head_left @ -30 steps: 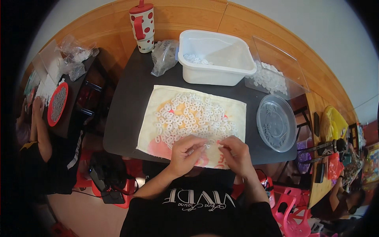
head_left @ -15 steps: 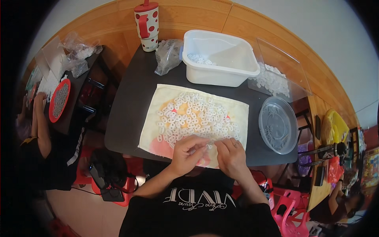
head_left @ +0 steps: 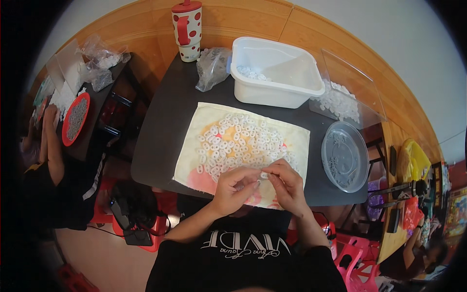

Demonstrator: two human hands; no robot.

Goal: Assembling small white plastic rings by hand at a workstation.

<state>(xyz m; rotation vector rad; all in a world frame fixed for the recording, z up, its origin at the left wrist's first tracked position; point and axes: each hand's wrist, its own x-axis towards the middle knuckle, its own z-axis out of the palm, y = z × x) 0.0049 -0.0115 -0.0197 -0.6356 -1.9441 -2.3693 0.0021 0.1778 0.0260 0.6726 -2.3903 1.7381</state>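
Observation:
A pale cloth (head_left: 296,138) with orange and pink print lies on the dark table (head_left: 165,131), with a heap of several small white plastic rings (head_left: 238,143) spread over it. My left hand (head_left: 233,190) and my right hand (head_left: 287,187) meet over the cloth's near edge. Their fingertips pinch one small white ring (head_left: 263,174) between them. Both forearms come up from the lower edge.
A white tub (head_left: 275,73) with a few rings stands at the back. Beside it are a clear bag (head_left: 213,68), a red-dotted cup (head_left: 187,29), a clear tray of white parts (head_left: 340,102) and a round clear lid (head_left: 344,155). Another person (head_left: 44,160) sits left by a red dish (head_left: 75,117).
Both hands stay together at the cloth's near edge; the fingers have shifted slightly around the small ring. The view has tilted a little.

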